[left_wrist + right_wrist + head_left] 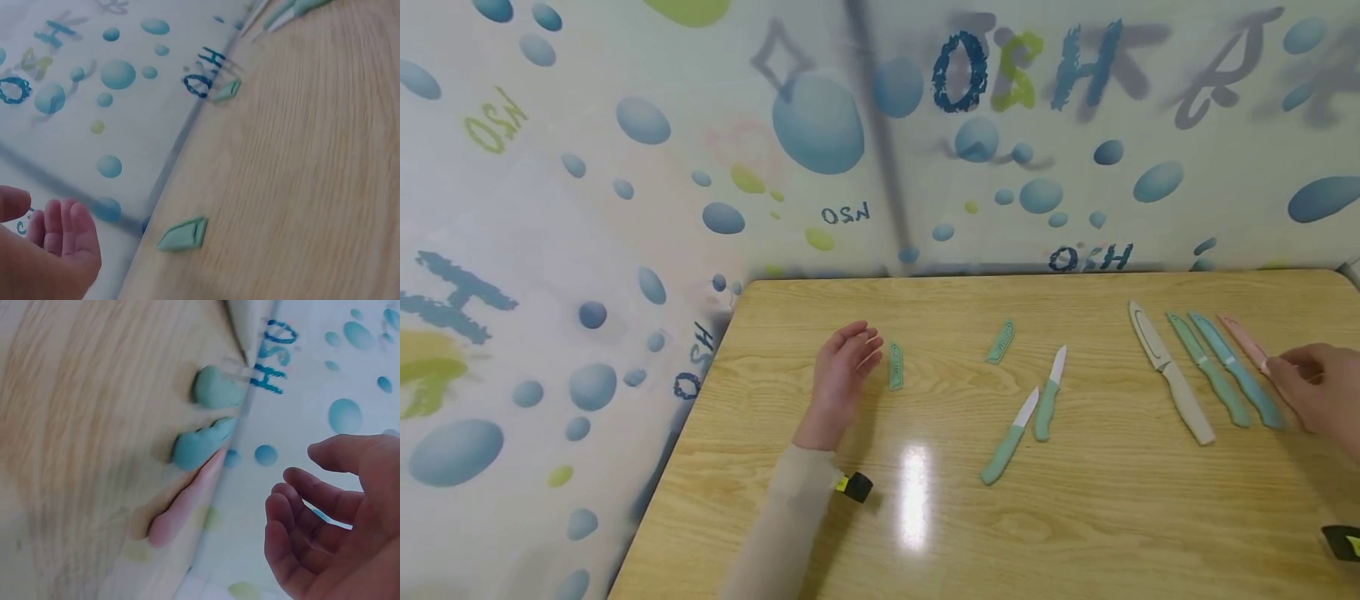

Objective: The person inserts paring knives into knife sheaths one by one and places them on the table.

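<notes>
At the right of the table, my right hand hovers over the handle of a pink sheathed knife. In the right wrist view its thumb and loosely bent fingers stand apart with nothing between them. Left of the pink knife lie a blue sheathed knife, a green sheathed knife and a larger cream knife. My left hand is raised above the table, its fingers relaxed and empty, beside a small green knife sheath. A second green sheath lies farther right.
Two bare-bladed knives with green handles, one nearer me and one behind it, lie mid-table, blades pointing away. The wooden table meets a wall with blue bubble patterns at its back edge.
</notes>
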`<state>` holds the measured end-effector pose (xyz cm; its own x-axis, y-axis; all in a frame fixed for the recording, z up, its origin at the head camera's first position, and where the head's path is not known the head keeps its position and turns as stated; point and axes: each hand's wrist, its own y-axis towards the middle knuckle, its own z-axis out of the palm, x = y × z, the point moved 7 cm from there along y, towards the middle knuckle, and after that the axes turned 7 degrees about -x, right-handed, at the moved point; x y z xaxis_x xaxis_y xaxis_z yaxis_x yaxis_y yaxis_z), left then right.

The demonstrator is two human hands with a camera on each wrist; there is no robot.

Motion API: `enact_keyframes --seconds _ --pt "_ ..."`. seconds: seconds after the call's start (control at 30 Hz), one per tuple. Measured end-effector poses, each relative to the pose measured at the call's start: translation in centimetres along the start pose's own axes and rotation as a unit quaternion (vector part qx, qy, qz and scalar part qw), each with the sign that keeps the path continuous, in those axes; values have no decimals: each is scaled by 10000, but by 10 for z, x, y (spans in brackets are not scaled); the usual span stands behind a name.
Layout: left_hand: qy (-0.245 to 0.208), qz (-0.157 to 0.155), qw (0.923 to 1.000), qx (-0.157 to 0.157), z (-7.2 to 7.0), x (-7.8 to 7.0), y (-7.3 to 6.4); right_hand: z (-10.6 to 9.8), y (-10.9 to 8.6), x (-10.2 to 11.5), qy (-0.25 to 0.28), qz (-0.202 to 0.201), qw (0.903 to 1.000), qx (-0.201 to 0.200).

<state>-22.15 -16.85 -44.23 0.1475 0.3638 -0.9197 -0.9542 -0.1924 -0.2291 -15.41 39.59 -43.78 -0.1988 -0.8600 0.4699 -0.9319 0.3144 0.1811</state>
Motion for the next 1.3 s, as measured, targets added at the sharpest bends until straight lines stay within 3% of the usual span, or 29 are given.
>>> enact_keyframes --seconds 0.1,0.2,0.27,0.33,0.43,0.57,0.6,0.67,0.8,0.87,0.97,1.0,1.07,1.3 --pt "656 215 9974 201 2 -6 4 -2 -2 9 162 -331 9990 -269" --pt "1420 367 9883 426 5 -8 9 -4 -6 21 223 -577 9974 -367" --pt "1995 474 9769 600 8 -9 13 -4 -9 28 144 -600 9977 -281" --pt "2619 627 9601 753 11 -7 17 -5 -13 37 150 -615 9979 -129" --pt "3734 951 9182 921 17 -6 21 -3 -16 42 -17 -489 9988 96" --pt "5094 1258 8448 1052 24 -2 25 -2 -17 48 -222 -432 9984 304" --pt "5314 1254 8308 1076 26 0 26 -2 -17 49 -253 -439 9982 333" --pt "5665 1221 8071 1127 29 3 28 -2 -18 52 -265 -481 9976 413" --pt "6162 1122 7708 1168 34 8 29 -1 -21 57 -257 -566 9963 594" --pt "6424 1164 7480 1199 35 10 30 -1 -22 60 -251 -642 9955 657" --pt "6708 1217 7214 1218 38 13 29 0 -23 62 -275 -669 9945 764" --pt "6770 1221 7154 1224 39 14 29 1 -24 62 -302 -649 9942 804" --pt "6811 1207 7116 1228 40 15 28 2 -24 62 -357 -615 9936 878" --pt "6780 1254 7145 1186 43 16 28 4 -22 64 -378 -695 9918 1002"
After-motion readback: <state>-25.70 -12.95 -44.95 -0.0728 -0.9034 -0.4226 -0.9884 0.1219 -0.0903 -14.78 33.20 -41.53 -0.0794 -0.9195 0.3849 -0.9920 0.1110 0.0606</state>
